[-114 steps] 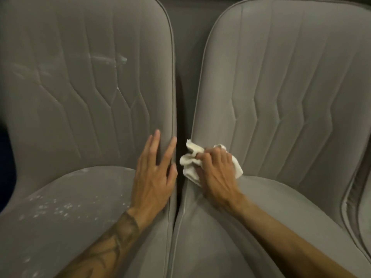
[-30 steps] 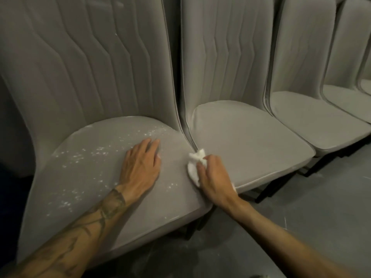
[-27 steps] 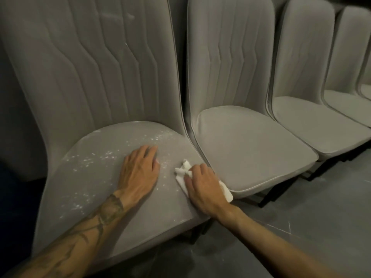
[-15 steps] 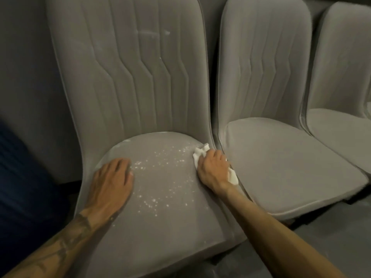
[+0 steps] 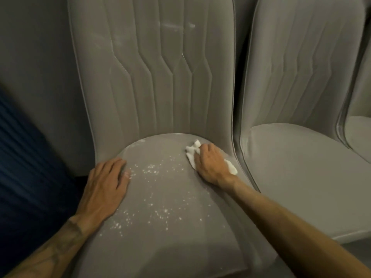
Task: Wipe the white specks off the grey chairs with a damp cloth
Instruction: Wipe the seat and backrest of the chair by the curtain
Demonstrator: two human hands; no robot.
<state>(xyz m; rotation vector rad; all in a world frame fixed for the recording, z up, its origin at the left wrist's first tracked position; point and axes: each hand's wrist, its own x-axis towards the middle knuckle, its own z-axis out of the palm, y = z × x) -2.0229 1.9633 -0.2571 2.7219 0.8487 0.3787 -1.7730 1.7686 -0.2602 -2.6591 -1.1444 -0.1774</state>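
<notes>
A grey padded chair (image 5: 176, 243) fills the middle of the view. White specks (image 5: 158, 209) are scattered over its seat, and a pale smear (image 5: 176, 27) marks its backrest. My right hand (image 5: 210, 163) presses a crumpled white cloth (image 5: 191, 151) onto the seat's far right part, fingers closed over it. My left hand (image 5: 104, 185) lies flat on the seat's left edge, fingers together, holding nothing.
A second grey chair (image 5: 301, 167) stands close on the right, with no specks visible on its seat, and a third chair (image 5: 359, 133) shows at the far right edge. A dark blue ribbed surface (image 5: 26, 167) is at the left. A grey wall is behind.
Over the last second my right hand slid the cloth from the seat's right front edge to its far right part. My left hand shifted to the left edge. The view closed in on this chair.
</notes>
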